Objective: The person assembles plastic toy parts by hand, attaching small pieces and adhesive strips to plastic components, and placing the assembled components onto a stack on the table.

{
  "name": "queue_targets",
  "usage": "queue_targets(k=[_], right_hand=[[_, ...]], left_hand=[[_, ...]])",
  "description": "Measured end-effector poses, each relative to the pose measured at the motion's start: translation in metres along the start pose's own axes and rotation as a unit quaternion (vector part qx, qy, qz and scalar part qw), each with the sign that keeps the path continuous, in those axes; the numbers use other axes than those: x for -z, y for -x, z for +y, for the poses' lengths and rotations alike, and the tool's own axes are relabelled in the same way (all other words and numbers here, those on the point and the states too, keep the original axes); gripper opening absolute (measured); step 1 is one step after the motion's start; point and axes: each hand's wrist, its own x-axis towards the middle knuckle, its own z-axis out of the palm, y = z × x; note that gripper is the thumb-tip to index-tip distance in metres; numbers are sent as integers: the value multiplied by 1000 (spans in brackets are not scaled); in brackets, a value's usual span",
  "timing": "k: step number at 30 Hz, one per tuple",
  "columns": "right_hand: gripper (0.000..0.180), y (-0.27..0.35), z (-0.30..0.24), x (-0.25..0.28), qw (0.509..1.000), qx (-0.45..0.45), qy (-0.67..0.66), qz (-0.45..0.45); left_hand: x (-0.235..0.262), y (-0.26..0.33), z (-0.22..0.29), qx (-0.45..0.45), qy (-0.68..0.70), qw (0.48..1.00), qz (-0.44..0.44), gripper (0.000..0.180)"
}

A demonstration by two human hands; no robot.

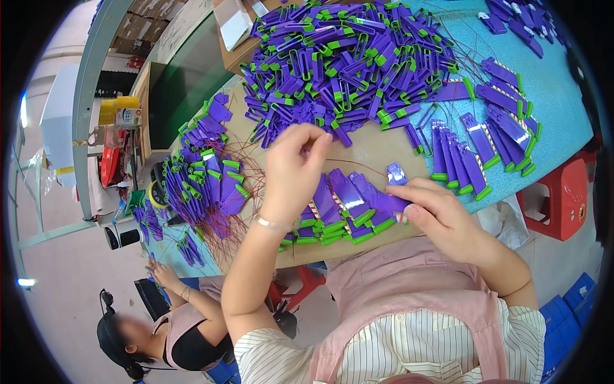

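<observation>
At a table (377, 150) heaped with plastic parts, a person's right hand (441, 214) pinches a flat purple piece (389, 202) between thumb and fingers (419, 187), holding it just above the table's near edge. The piece lies at the end of a fanned row of purple-and-green clips (339, 208) set along that same edge. The left hand (294, 163) hovers over the row with its fingertips drawn together (they appear to grip a thin wire, though the view is too blurred to be sure). A large pile of purple and green clips (348, 61) covers the far middle of the table. A second neat row of clips (476, 147) lines the right edge on a blue mat (556, 96). Another loose heap (201, 169), tangled with thin red wires (246, 166), sits at the left edge. Below it, a co-worker's hand (161, 274) reaches toward that corner. A red stool (563, 195) stands beyond the right edge.
</observation>
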Motion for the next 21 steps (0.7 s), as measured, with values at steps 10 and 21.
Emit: queue_targets(k=[10, 21], right_hand=[[18, 8, -5, -4, 993, -86, -49, -68], [7, 5, 0, -9, 948, -197, -248, -16]], left_hand=[[-33, -13, -12, -95, -333, 936, 65, 21], [-13, 20, 37, -53, 15, 998, -12, 9]])
